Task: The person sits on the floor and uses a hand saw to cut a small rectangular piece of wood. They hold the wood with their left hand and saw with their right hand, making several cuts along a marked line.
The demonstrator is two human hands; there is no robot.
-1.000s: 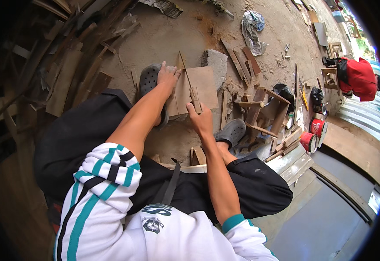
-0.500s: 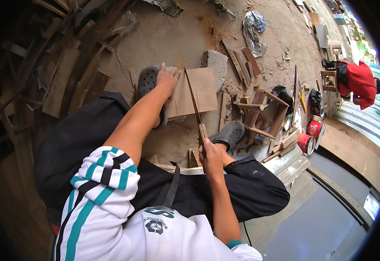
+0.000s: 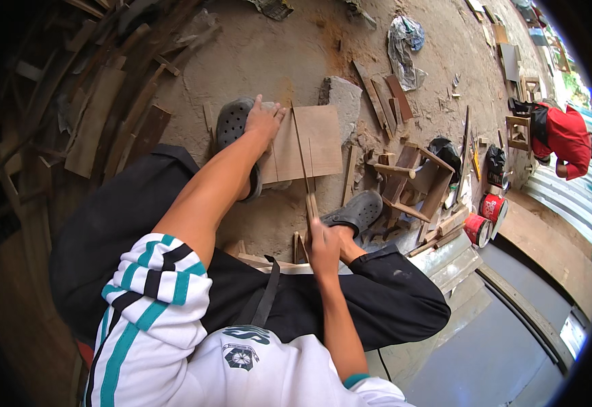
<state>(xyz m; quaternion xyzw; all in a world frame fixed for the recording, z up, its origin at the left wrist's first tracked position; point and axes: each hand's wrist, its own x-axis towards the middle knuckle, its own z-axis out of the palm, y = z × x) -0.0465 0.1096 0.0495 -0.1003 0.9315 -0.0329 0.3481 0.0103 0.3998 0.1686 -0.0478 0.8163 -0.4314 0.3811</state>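
My right hand (image 3: 324,247) is wrapped round the wooden handle of a handsaw (image 3: 302,148), slightly blurred. The narrow blade lies lengthwise over a thin, square brown board (image 3: 324,139), its tip near the far edge. Dark lines run along the board on both sides of the blade. My left hand (image 3: 265,122) rests on the board's far left corner with its fingers spread, holding nothing. Just left of it, my grey clog (image 3: 235,123) stands at the board's left edge. The other clog (image 3: 356,211) is right of the saw handle.
A concrete block (image 3: 342,102) sits behind the board's right side. Wooden scraps (image 3: 99,115) pile up at left. At right are a small wooden frame (image 3: 415,178), red cans (image 3: 491,210) and a grey sheet (image 3: 492,339). A person in red (image 3: 567,139) bends over farther right.
My right hand has pulled the saw slightly back toward me and left. My left hand stays on the board. The person in red has shifted a little.
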